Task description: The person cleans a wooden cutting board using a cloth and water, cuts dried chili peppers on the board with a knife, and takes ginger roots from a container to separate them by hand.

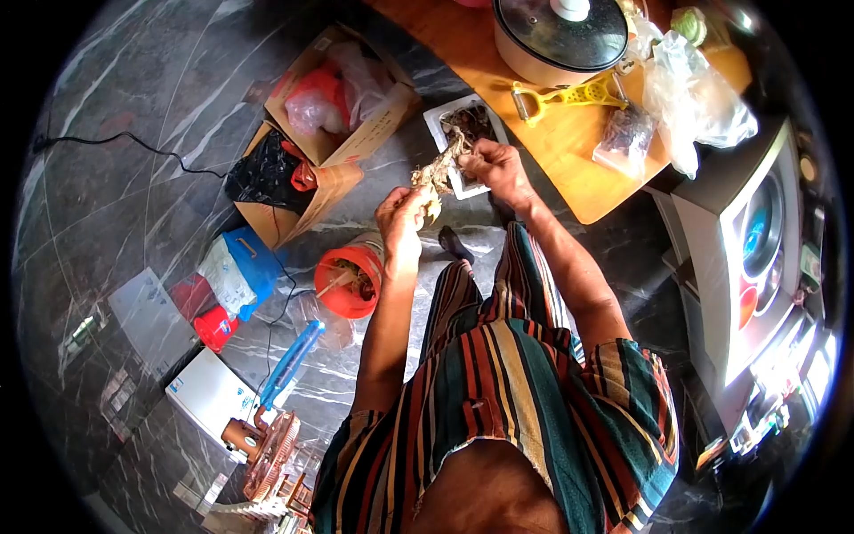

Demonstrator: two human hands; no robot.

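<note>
My left hand [403,216] and my right hand [500,173] both grip a bunch of withered, yellowish-brown leafy stalks [436,176]. The bunch stretches between them, with its pale yellow end at my left fingers. Its exact kind I cannot make out. Behind and below the right hand is a white foam box [439,127] with dark, dry-looking plant matter [471,118] in it. Down by my left forearm stands an orange-red bucket [327,303] holding plant scraps [360,283] and a pale stick-like piece.
A wooden table [569,182] at upper right bears a lidded pot [556,44], a yellow peeler [569,96] and plastic bags [685,89]. Cardboard boxes [356,142] stand on the floor at upper left. A blue bag [253,262] lies lower. On the right is a white washing machine [725,205].
</note>
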